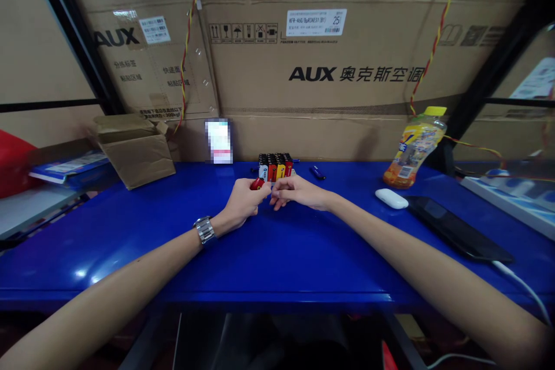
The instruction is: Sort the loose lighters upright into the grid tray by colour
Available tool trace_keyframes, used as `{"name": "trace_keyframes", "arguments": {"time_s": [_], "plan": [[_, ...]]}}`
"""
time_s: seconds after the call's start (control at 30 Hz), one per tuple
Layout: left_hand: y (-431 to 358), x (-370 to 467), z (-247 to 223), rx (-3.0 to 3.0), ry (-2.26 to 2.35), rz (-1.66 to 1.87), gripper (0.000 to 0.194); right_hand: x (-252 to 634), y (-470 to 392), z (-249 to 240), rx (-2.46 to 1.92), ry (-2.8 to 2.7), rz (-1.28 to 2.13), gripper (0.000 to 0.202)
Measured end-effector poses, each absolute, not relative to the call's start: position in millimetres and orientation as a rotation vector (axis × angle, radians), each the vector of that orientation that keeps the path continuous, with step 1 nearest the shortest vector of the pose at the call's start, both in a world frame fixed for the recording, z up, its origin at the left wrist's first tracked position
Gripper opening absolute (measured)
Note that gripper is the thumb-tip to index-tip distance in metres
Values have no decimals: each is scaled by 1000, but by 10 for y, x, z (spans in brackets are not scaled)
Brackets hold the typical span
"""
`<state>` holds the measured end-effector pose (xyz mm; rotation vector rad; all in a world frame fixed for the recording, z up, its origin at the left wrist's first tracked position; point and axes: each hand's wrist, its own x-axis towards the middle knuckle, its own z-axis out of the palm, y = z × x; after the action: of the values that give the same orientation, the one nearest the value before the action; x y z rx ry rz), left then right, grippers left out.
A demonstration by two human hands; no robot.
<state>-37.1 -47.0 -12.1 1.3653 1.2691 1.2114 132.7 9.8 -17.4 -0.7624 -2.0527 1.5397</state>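
My left hand (244, 201), with a metal watch on its wrist, is closed around a red lighter (256, 184) whose end shows above the fingers. Right beside it is my right hand (295, 191), thumb and forefinger pinched together and the other fingers bent loosely downward. Whatever the pinch may hold is too small to make out. Just behind both hands, a tight block of upright lighters (276, 169) stands in rows, white, orange, yellow and red with black tops. A single blue lighter (317, 172) lies to the right of the block. Another blue piece shows partly behind it.
The blue table (277, 260) has a shiny top. An open cardboard box (134, 150) and a lit phone screen (219, 141) stand at the back left. On the right are a drink bottle (414, 147), a white earbud case (391, 199) and a black phone (459, 228) with a cable.
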Motion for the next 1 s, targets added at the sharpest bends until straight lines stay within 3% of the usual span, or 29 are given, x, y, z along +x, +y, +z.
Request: {"name": "trace_keyframes", "arguments": {"time_s": [0.27, 0.4, 0.57, 0.8, 1.0], "plan": [[-417, -403, -186, 1448, 1303, 1262, 27, 1312, 61, -138, -760, -2058, 1520, 5], [-394, -448, -226, 1673, 1325, 1158, 13, 1281, 51, -134, -745, -1999, 1270, 18], [-410, -459, -235, 1927, 1351, 1098, 28, 1249, 49, -162, -676, -2048, 964, 26], [-438, -446, -214, 2087, 1375, 1003, 30, 1215, 56, -165, -609, -2066, 1017, 29], [-436, -440, -202, 1941, 1356, 1067, 46, 1401, 242, -49, -669, -1872, 899, 36]]}}
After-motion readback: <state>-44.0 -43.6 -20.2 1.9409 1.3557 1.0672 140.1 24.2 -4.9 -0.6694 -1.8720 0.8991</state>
